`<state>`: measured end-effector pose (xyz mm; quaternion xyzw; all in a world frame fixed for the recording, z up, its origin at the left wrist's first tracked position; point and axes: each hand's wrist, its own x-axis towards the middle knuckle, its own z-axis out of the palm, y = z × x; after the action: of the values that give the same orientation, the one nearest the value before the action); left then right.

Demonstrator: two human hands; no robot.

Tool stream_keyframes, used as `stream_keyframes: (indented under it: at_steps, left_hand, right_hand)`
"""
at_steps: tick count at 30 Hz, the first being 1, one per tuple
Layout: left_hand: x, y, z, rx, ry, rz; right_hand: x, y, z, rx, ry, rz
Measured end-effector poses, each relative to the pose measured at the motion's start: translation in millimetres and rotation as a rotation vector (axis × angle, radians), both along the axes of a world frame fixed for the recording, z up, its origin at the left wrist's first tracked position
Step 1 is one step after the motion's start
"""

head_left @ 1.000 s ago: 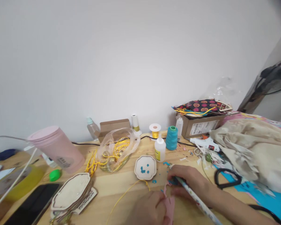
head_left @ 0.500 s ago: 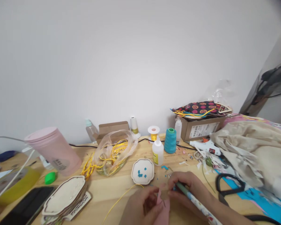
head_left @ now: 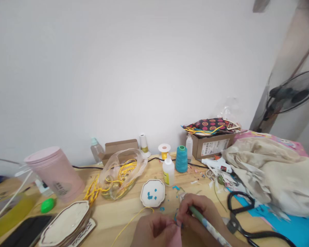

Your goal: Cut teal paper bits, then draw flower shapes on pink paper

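Observation:
At the bottom edge, my left hand [head_left: 154, 231] is closed in a pinch on a pink paper piece [head_left: 176, 236]. My right hand [head_left: 199, 214] is closed round a patterned pen [head_left: 208, 226], its tip at the pink piece between both hands. Just beyond my hands lies a small white shaped tray [head_left: 152, 193] with several blue bits in it. More blue bits lie scattered on the wooden table [head_left: 118, 212]. A yellow cord [head_left: 134, 219] runs across the wood to my left hand.
Black scissors [head_left: 240, 219] lie right of my hands on blue paper. Behind stand a glue bottle [head_left: 168, 170], a teal thread spool [head_left: 181, 159], a glue gun [head_left: 217, 165] and a cardboard box [head_left: 212, 145]. At left are a pink tumbler [head_left: 54, 173], stacked wooden shapes [head_left: 65, 224], a phone [head_left: 25, 233].
The view has tilted up and turned right, so the table sits lower in frame. My hands have drawn closer together over the pink piece.

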<state>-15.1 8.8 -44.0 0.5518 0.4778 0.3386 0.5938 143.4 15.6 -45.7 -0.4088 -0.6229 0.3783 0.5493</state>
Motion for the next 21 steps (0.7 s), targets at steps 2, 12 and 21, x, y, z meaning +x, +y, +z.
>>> stream_keyframes:
  at_steps: [2,12,21]
  left_hand:
    - [-1.1,0.4,1.9,-0.003,0.017,-0.017]
    - [8.0,-12.1,25.9,0.127,0.208,-0.116]
    - [1.2,-8.9,14.4,0.009,0.135,-0.165]
  right_hand:
    - [7.8,2.6,1.9,0.026,-0.018,-0.096]
    - [11.7,10.7,1.1,0.274,-0.341,0.156]
    - [10.2,4.2,6.5,0.304,-0.383,0.106]
